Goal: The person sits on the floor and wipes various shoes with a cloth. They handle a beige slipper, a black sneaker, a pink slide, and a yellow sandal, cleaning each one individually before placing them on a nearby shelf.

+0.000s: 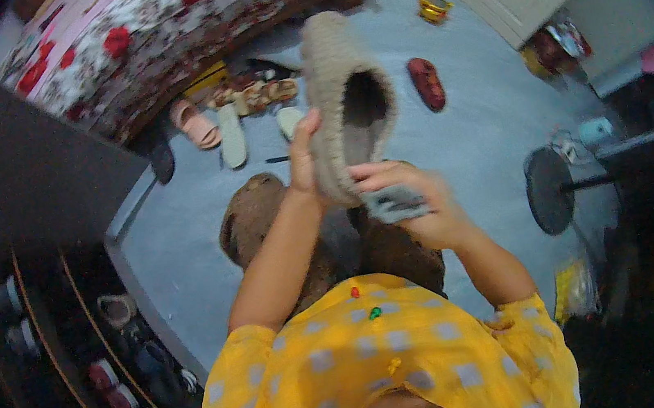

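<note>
Hold beige slipper point(328, 105) toe-forward, clasped along side in left hand point(304, 161), raised above brown-trousered knees point(249, 210). With grey cloth point(395, 203) grasped in right hand point(429, 203) at heel rim, probably best to wipe in short, light strokes. Brace sole firmly; avoid brushing against floor point(478, 155) below.

We count two hands, the left hand point(306, 157) and the right hand point(430, 211), one beige slipper point(323, 89) and one grey cloth point(396, 204). On the floor point(468, 148) near the edge of the bed point(173, 38), we find one pink slipper point(196, 125) and two pale slippers point(232, 138); farther right, one red shoe point(427, 85) and one gold container point(434, 10).
</note>
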Demonstrator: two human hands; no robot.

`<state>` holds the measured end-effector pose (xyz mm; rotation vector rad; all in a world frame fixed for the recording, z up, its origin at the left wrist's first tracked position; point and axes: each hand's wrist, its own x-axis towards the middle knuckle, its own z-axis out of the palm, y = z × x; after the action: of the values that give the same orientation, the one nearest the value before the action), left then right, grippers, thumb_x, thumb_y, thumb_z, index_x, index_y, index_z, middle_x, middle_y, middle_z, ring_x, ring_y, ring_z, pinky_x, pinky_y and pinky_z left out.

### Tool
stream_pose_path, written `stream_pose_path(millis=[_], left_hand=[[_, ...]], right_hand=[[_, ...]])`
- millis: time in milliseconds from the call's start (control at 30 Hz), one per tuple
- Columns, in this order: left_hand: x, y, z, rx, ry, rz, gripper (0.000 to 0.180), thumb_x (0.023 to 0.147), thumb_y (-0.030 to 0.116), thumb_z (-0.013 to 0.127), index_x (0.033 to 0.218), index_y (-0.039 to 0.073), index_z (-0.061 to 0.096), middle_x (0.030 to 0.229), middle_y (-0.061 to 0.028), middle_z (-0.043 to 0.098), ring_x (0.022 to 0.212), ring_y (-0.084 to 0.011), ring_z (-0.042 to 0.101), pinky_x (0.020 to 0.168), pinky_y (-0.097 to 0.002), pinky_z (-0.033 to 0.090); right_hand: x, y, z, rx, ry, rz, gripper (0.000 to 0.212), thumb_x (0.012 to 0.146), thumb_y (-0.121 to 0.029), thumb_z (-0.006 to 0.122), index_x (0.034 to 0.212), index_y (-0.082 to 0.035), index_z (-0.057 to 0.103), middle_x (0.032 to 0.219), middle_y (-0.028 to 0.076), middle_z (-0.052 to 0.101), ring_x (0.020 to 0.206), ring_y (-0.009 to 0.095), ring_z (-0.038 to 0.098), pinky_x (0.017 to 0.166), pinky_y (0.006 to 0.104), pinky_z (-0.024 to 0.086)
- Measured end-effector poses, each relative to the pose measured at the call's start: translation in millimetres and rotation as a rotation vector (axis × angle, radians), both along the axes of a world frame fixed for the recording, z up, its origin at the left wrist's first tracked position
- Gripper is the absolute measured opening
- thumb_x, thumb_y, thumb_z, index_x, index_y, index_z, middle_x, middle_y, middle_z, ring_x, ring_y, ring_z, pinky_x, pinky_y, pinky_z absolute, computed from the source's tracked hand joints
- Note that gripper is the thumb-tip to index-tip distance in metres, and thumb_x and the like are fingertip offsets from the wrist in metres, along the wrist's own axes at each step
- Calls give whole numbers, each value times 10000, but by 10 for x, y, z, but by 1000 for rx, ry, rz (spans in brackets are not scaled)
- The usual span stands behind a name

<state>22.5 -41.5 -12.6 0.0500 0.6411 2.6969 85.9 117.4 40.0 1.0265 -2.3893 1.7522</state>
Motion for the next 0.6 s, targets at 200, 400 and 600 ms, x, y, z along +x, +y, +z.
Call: stream_pose_path(millis=[200,400,600], left_hand=[[-52,-216,75,88,-22,54,629,823,538,531,1252,80,494,1157,-111,568,1043,-253,551,901,-395,458],[-44,-1161,139,110,53,366,584,848,489,528,1244,62,488,1175,-147,557,1059,-299,547,946,-453,440],[123,-2619,-557,-129,-97,729,640,814,502,556,1269,61,466,1182,-136,556,1064,-307,545,945,-472,437]], right_hand=[[23,116,-108,-597,-587,-200,340,791,37,587,1127,22,538,978,182,637,823,263,655,772,365,541],[5,206,-371,-510,-710,-310,376,768,38,565,1142,16,530,959,158,624,796,242,630,732,348,533],[-225,-70,-529,-473,-746,-280,369,779,4,593,1141,29,524,954,148,623,788,238,621,726,332,515]])
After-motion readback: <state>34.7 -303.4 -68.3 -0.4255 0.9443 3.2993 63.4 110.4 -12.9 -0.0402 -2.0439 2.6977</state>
